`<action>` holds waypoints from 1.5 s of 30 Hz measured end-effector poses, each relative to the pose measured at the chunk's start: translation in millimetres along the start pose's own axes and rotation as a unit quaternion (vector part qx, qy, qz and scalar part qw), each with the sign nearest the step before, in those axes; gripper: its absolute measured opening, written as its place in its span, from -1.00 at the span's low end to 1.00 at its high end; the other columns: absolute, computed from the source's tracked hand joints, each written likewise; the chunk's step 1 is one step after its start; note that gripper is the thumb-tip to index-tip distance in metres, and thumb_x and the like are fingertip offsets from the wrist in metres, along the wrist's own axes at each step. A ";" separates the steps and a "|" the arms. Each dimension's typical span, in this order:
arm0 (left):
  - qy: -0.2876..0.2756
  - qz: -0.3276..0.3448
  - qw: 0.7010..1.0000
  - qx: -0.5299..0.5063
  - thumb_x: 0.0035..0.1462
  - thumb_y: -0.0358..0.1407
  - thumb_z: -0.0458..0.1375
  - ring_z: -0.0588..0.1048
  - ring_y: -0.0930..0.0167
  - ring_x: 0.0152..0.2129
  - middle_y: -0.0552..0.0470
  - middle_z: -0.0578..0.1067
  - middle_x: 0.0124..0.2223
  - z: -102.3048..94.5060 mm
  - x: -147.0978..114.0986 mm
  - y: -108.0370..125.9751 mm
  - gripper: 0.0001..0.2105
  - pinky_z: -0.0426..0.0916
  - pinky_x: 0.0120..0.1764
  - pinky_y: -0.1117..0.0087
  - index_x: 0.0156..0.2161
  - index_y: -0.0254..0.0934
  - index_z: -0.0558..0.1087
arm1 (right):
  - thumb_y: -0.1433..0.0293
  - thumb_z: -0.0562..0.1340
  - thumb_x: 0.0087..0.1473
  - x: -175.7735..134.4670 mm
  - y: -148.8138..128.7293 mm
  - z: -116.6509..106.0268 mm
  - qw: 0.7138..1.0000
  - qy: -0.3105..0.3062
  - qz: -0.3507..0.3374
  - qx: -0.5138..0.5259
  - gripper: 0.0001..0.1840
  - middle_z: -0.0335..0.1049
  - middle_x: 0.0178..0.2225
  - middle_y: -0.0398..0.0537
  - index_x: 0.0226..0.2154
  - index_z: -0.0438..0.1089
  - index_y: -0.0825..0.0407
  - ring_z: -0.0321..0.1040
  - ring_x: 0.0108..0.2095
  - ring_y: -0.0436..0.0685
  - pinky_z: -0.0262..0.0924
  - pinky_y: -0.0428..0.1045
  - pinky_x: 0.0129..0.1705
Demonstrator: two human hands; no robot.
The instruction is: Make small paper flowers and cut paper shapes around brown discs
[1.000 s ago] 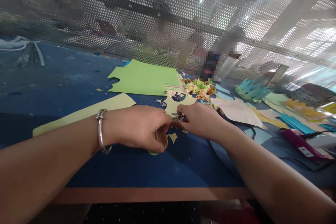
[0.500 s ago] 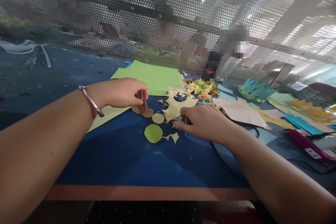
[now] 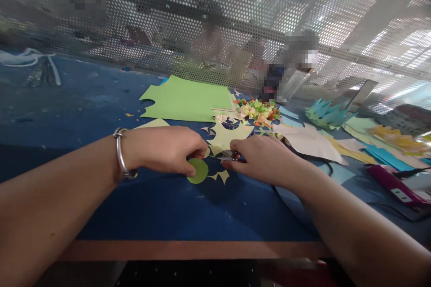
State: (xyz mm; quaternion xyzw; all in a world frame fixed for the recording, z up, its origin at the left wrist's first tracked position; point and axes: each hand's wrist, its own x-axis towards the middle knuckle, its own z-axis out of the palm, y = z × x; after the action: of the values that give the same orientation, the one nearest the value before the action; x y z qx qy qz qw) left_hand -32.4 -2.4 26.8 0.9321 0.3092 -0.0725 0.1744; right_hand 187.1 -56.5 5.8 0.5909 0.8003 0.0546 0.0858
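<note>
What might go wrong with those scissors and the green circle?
The scissors in the right hand point toward the left hand, so a finger might get nicked if the hands came closer. The green circle, at the left hand's thumb, looks like paper, so a hard pinch could crease it. The paper scraps beside it look loose, so a brushing hand might scatter them.

The green disc (image 3: 200,172) and large green sheet (image 3: 188,98) are looking like smooth, matt paper. The scissors (image 3: 226,158) are showing shiny metal; the bangle (image 3: 120,154) is gleaming, polished and silvery. The blue tabletop (image 3: 161,215) is appearing dull and marked, while the perforated screen (image 3: 151,27) is glinting like metal.
</note>
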 end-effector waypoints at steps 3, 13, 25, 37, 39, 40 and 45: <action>0.015 0.004 0.997 -0.073 0.01 -0.34 0.21 0.37 0.40 -0.53 0.09 0.47 -0.43 -2.5 5.0 -2.7 -0.95 0.11 -0.46 0.37 -0.35 -0.21 0.45 | 0.02 0.18 0.25 -1.6 -0.6 0.7 1.000 0.003 -0.006 -0.001 -0.60 0.56 -0.38 0.07 -0.26 0.52 -0.03 0.54 -0.31 0.33 0.10 0.03 -0.37; 0.123 -0.050 0.832 -0.539 0.16 -0.40 0.29 0.30 0.54 -0.62 0.05 0.50 -0.39 7.7 24.6 -15.9 -0.77 0.12 -0.51 0.41 -0.08 -0.28 0.42 | 0.01 0.18 0.27 -2.6 -4.9 -2.9 1.000 0.021 0.005 -0.008 -0.60 0.56 -0.40 0.02 -0.27 0.50 -0.03 0.52 -0.34 0.28 -0.10 0.00 -0.43; 0.074 -0.046 0.833 -0.546 0.07 -0.36 0.33 0.42 0.51 -0.45 0.16 0.48 -0.39 8.8 23.8 -15.8 -0.68 0.15 -0.43 0.45 -0.07 -0.25 0.41 | 0.26 0.13 0.34 -5.4 -1.8 1.3 0.956 0.269 -0.051 0.108 -0.73 0.56 -0.18 -0.04 0.00 0.43 -0.04 0.44 -0.36 0.06 0.07 -0.05 -0.37; 0.105 -0.053 0.808 -0.578 0.12 -0.35 0.34 0.36 0.57 -0.59 0.03 0.57 -0.37 6.7 23.9 -16.5 -0.85 0.15 -0.52 0.48 -0.24 -0.31 0.46 | 0.33 0.12 0.36 -0.9 4.1 3.4 0.939 0.263 -0.115 0.187 -0.74 0.52 -0.25 -0.02 -0.18 0.52 0.01 0.42 -0.29 0.08 0.15 -0.06 -0.26; 0.104 -0.049 0.823 -0.556 0.17 -0.30 0.32 0.45 0.53 -0.54 -0.04 0.62 -0.31 7.8 23.8 -14.2 -0.86 0.15 -0.52 0.48 -0.21 -0.32 0.50 | 0.36 0.16 0.31 2.5 5.7 4.8 0.933 0.264 -0.104 0.223 -0.81 0.50 -0.31 -0.06 -0.23 0.50 0.02 0.38 -0.34 0.05 0.13 -0.07 -0.30; 0.102 -0.047 0.832 -0.543 0.18 -0.27 0.31 0.50 0.49 -0.48 -0.07 0.63 -0.27 8.6 23.9 -12.8 -0.84 0.15 -0.52 0.49 -0.19 -0.31 0.52 | 0.37 0.18 0.28 4.3 6.6 5.5 0.930 0.262 -0.095 0.240 -0.83 0.49 -0.35 -0.08 -0.26 0.48 0.03 0.36 -0.38 0.04 0.11 -0.08 -0.32; 0.112 -0.031 0.853 -0.509 0.23 -0.21 0.25 0.64 0.32 -0.23 -0.10 0.65 -0.26 13.4 26.8 -4.9 -0.74 0.13 -0.55 0.50 -0.03 -0.27 0.55 | 0.36 0.20 0.20 9.4 8.6 7.0 0.924 0.246 -0.042 0.291 -0.87 0.38 -0.48 -0.16 -0.35 0.43 0.02 0.25 -0.47 0.01 0.06 -0.08 -0.38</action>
State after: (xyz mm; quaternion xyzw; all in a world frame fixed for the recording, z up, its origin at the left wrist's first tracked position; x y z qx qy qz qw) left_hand -14.3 11.1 6.5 0.7044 0.3492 0.1949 0.5864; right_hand 193.9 -45.0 -0.1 0.5239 0.8009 -0.0409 -0.2870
